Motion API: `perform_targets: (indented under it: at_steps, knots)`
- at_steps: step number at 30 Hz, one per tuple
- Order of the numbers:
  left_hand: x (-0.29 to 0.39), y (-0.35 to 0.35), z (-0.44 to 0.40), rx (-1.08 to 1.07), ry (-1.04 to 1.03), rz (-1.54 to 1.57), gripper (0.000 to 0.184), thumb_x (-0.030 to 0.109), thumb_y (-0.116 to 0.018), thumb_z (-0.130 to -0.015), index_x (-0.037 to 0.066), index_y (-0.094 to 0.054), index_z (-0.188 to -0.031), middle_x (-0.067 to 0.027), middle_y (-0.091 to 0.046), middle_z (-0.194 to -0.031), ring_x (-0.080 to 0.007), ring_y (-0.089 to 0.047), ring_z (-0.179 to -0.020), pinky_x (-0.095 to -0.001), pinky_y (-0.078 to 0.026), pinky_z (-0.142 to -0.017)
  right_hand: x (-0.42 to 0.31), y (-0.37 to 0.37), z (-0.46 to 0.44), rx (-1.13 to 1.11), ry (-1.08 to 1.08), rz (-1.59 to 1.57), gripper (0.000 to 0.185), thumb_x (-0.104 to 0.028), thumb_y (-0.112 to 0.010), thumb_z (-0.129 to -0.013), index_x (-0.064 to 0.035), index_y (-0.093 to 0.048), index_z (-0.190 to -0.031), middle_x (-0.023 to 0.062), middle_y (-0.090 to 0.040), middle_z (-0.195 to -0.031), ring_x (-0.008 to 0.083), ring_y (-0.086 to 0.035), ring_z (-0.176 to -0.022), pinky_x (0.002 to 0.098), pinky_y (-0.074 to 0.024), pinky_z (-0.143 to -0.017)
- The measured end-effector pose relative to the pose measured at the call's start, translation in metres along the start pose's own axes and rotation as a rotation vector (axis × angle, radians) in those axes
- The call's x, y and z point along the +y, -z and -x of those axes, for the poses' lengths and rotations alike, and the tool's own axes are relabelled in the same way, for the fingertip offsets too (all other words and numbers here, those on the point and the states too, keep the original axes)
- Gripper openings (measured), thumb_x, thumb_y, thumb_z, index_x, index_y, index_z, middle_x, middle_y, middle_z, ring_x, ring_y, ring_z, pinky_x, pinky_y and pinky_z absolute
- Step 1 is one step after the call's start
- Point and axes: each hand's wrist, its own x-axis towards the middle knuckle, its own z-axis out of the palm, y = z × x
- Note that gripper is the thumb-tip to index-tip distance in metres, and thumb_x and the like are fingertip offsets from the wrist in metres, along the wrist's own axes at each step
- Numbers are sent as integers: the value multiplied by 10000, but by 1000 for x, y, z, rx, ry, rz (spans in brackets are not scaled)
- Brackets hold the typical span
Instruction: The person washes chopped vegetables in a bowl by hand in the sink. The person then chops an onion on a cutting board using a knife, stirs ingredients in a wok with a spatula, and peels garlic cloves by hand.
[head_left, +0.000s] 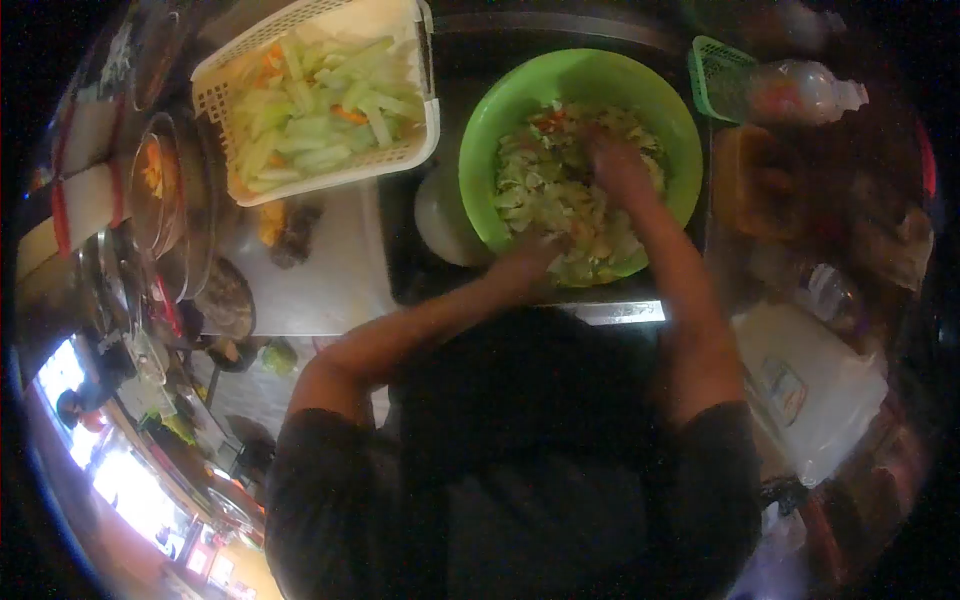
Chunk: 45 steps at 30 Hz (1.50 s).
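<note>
A large green basin [480, 130] holds chopped pale-green vegetables [530, 185], with a reddish-orange patch near the far side. My right hand [618, 168] reaches deep into the mix, and its fingers are buried and smeared by motion. At the near left rim, my left hand [530, 265] dips into the vegetables too; its fingers are blurred and partly hidden. Left of the basin, a white plastic basket [432, 120] contains cut pale-green strips [320, 110] with some orange pieces.
A small green basket [705, 80] and a clear plastic bottle [800, 92] lie at the back right. Nearer stands a white plastic bag [810, 385]. On the left are a round bowl with orange bits [160, 195] and a pale board [330, 270].
</note>
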Motion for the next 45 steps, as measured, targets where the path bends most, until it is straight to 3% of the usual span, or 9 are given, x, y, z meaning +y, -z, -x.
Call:
perform_targets:
  at_steps: [3, 5, 9, 12, 20, 23, 29, 32, 45]
  knots:
    - [-6, -22, -34, -24, 255, 586, 683, 342, -688, -733, 119, -411, -1316, -223, -455, -1255, -387, -490, -1109, -468, -401, -935, -9, 9, -32, -207, -108, 310, 325, -122, -540, -770, -13, -566, -1076, 182, -612, -1001, 350, -598, -886, 444, -489, -749]
    - [-18, -36, -65, 82, 51, 110, 512, 321, -611, -796, 148, -479, -1259, -215, -532, -1158, -355, -536, -1059, -463, -435, -883, -21, 25, -38, -271, -236, 221, 345, -166, -567, -758, -26, -566, -1074, 185, -617, -978, 350, -613, -817, 455, -496, -682]
    - [-39, 24, -124, -34, 99, 135, 359, 249, -572, -816, 120, -547, -1150, -196, -563, -1087, -355, -568, -978, -459, -457, -825, -6, 20, -29, -345, -126, 256, 338, -211, -590, -753, -58, -595, -1055, 170, -620, -987, 339, -608, -855, 440, -487, -730]
    - [-80, 40, -176, 166, 190, -78, 255, 199, -546, -825, 89, -590, -1051, -187, -575, -1040, -358, -581, -922, -465, -464, -786, 3, 14, -17, -29, -75, 395, 314, -224, -627, -728, -85, -632, -1010, 157, -621, -996, 334, -599, -891, 434, -462, -800]
    - [-75, 40, -192, 415, 235, 69, 191, 172, -562, -797, 48, -640, -920, -188, -603, -951, -375, -595, -860, -480, -464, -765, 5, 50, 5, 186, -407, -304, 389, -132, -741, -686, -44, -588, -1032, 111, -620, -985, 251, -628, -869, 340, -484, -758]
    - [-89, 25, -192, 87, 79, -197, 260, 218, -603, -751, 49, -639, -944, -188, -623, -888, -367, -604, -827, -481, -469, -759, -7, 67, 4, 162, -811, -934, 387, -136, -755, -713, -28, -561, -1030, 94, -604, -998, 220, -634, -849, 304, -491, -721]
    - [-94, 18, -201, -252, 42, -404, 285, 236, -636, -715, 47, -650, -929, -163, -636, -837, -326, -614, -775, -457, -493, -702, -13, 63, 16, 256, -844, -1392, 277, -194, -582, -845, -47, -513, -1069, 88, -578, -995, 216, -600, -929, 364, -493, -761]
    - [-113, 11, -190, -147, 263, 245, 243, 207, -616, -729, 54, -644, -916, -128, -632, -795, -252, -602, -717, -423, -492, -633, -19, 69, 22, 295, -954, -1651, 223, -205, -485, -891, -57, -499, -1058, 68, -568, -951, 209, -581, -964, 387, -491, -771]
    - [-62, 112, -97, 54, 370, 1218, 280, 108, -535, -776, 45, -585, -1044, -85, -574, -952, -210, -570, -824, -333, -482, -694, 12, 3, -16, -111, -287, 137, 243, -184, -485, -852, -20, -553, -1018, 268, -588, -957, 411, -581, -819, 489, -459, -725]
